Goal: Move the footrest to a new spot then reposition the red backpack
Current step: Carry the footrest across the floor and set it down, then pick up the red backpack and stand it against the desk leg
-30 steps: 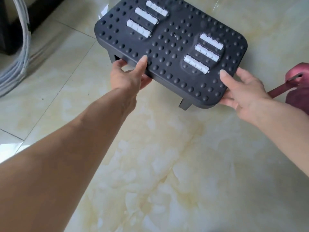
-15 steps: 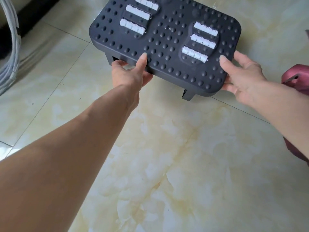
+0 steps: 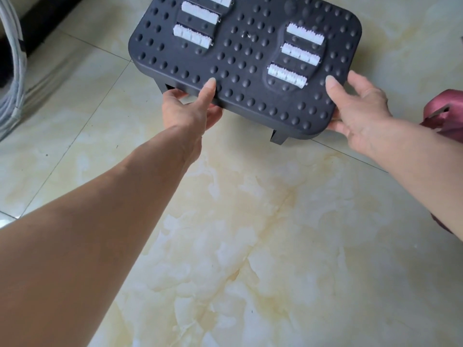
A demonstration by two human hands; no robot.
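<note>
The footrest [image 3: 250, 61] is a dark grey plastic platform with round bumps and white rollers, at the top middle of the head view. My left hand [image 3: 188, 108] grips its near edge toward the left, thumb on top and fingers underneath. My right hand [image 3: 360, 111] grips its near right corner the same way. One short leg shows under the near edge. The red backpack [image 3: 448, 116] lies on the floor at the right edge, mostly hidden behind my right forearm.
The floor [image 3: 250, 246] is glossy cream marble tile with grout lines. A bundle of grey-white cables [image 3: 12, 71] hangs at the far left, beside a dark baseboard [image 3: 42, 28].
The footrest, held in both hands, has moved farther away from me and slightly to the right across the tiles. More of the backpack is covered by my right arm.
</note>
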